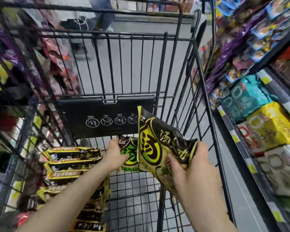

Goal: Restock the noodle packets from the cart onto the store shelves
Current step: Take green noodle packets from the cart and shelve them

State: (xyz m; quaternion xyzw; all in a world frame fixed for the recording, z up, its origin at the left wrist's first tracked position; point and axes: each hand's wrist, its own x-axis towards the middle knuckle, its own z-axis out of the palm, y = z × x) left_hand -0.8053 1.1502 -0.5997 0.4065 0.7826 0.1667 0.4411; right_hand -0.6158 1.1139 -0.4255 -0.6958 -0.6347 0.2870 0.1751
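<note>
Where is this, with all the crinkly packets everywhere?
Most likely a grocery store aisle. A wire shopping cart holds noodle packets, and shelves stacked with packaged food and yellow price tags run along the right.

Yellow-black noodle packet (159,144) held tilted, cart (132,91)

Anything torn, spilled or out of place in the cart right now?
Nothing stands out. The right hand holds one noodle packet, the left hand grips another packet, and the stacked packets lie in the cart. Blur hides fine damage.
</note>
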